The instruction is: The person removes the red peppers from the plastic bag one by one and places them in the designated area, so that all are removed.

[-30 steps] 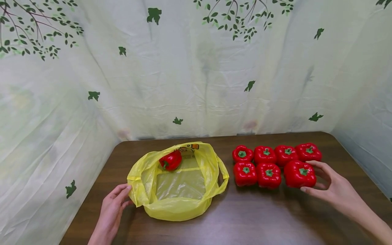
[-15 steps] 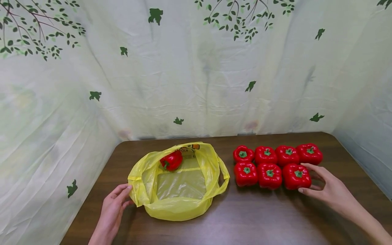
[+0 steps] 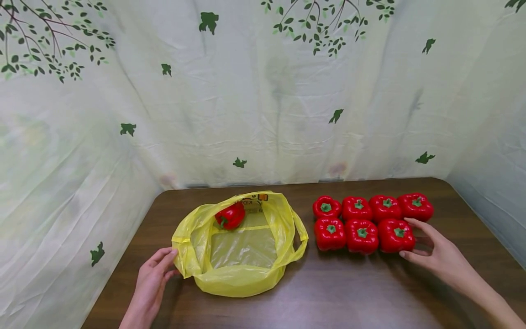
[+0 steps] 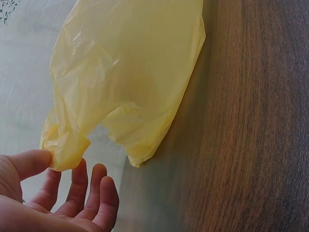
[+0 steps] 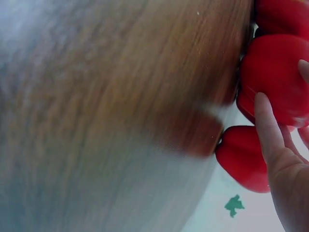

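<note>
A yellow plastic bag stands with its mouth spread wide in the head view, one red bell pepper lying inside near the back wall. My left hand pinches the bag's left handle between thumb and index finger; its other fingers are loosely bent below. On the right, my right hand holds the right-end bell pepper of the front row, thumb at its near side and fingers at its far side. That pepper sits beside its neighbour with its green stem up.
Several more red bell peppers form two rows on the right, including a back-row pepper behind my right hand. Dark wooden table lies beneath; a pale leaf-printed curtain hangs behind its far edge.
My right hand has moved left with the bell pepper, bringing it down to the end of the front row. My left hand and the bag have stayed put.
</note>
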Tool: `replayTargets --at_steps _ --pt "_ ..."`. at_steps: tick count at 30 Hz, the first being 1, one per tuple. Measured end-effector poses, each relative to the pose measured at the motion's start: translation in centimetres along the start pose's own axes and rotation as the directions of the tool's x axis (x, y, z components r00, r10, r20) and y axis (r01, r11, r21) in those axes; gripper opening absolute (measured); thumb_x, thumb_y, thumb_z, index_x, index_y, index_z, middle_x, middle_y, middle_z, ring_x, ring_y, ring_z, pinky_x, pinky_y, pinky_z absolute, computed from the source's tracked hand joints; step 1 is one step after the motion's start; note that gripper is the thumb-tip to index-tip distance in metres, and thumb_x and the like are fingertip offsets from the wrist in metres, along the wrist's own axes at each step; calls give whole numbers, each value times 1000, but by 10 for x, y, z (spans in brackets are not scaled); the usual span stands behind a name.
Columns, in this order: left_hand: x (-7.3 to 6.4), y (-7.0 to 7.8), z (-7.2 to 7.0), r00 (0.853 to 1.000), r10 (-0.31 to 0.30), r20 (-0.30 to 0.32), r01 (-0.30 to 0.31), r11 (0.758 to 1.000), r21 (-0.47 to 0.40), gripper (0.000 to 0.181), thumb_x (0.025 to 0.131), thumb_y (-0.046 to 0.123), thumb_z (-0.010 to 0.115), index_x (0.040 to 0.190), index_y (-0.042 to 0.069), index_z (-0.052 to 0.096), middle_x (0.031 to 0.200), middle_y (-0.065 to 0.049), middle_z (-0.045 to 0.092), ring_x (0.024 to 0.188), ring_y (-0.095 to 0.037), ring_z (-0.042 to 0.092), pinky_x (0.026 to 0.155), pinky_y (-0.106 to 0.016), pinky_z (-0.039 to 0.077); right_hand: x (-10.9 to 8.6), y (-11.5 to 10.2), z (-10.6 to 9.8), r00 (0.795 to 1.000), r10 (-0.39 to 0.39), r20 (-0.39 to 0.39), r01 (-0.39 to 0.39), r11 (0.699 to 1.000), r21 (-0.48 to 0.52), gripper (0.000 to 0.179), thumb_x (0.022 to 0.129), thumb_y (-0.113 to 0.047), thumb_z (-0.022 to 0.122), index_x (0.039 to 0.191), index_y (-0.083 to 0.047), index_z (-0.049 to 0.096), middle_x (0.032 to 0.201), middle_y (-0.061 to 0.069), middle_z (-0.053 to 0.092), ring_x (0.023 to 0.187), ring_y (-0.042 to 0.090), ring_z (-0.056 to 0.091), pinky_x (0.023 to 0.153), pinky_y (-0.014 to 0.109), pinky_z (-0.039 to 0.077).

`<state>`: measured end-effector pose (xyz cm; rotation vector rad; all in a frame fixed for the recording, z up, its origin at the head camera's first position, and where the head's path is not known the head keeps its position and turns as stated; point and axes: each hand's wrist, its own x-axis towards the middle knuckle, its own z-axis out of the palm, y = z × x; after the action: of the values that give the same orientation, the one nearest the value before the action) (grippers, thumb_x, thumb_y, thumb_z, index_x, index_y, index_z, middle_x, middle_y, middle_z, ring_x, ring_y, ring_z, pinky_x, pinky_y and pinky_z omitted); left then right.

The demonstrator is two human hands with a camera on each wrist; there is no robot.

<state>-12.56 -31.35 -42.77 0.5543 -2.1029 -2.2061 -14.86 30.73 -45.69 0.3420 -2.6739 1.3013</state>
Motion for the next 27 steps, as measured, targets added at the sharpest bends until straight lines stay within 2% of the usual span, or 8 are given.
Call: replayTargets --at_steps 4,8,12,19,23,27 --pt "0 -1 0 1000 9 2 -9 1000 -4 11 97 28 65 97 17 70 95 7 65 86 -10 62 74 -29 53 -1 -1 0 1000 1 0 -1 1000 17 83 79 -13 85 146 -7 37 134 10 41 102 -19 45 72 15 53" --pt "0 -2 0 1000 14 0 -14 1000 -9 11 97 27 65 96 17 70 95 7 65 86 -10 62 73 -29 53 -2 -5 -3 1000 -6 -11 5 1000 -9 84 79 -14 85 147 -8 37 135 14 44 102 -19 45 75 10 49" --pt "0 -1 -1 1000 15 2 -15 1000 -10 11 97 27 65 97 17 70 96 7 65 86 -10 62 74 -29 53 -3 -16 -6 997 -46 -58 44 998 -42 81 78 -13 85 146 -11 41 131 13 51 102 -15 50 80 6 44" --pt "0 0 -1 1000 20 4 -20 1000 -3 13 97 27 65 99 15 69 97 7 64 87 -10 62 74 -29 53 0 -46 -5 978 -147 -147 140 988 -58 81 73 -6 87 143 -16 48 126 5 56 104 -3 58 84 4 40" --pt "0 -1 -1 1000 23 8 -23 1000 -9 13 97 27 65 99 15 69 97 7 64 86 -10 62 73 -29 53 4 -65 0 972 -192 -137 180 979 -91 79 74 -6 87 142 -21 49 128 6 56 110 2 53 87 4 37" --pt "1 -1 -1 999 31 13 -31 999 -17 14 97 27 65 99 14 69 96 6 64 86 -10 62 73 -29 53 7 -83 8 973 -207 -106 194 973 -122 76 76 -13 86 141 -25 49 132 1 54 120 -1 44 86 5 38"
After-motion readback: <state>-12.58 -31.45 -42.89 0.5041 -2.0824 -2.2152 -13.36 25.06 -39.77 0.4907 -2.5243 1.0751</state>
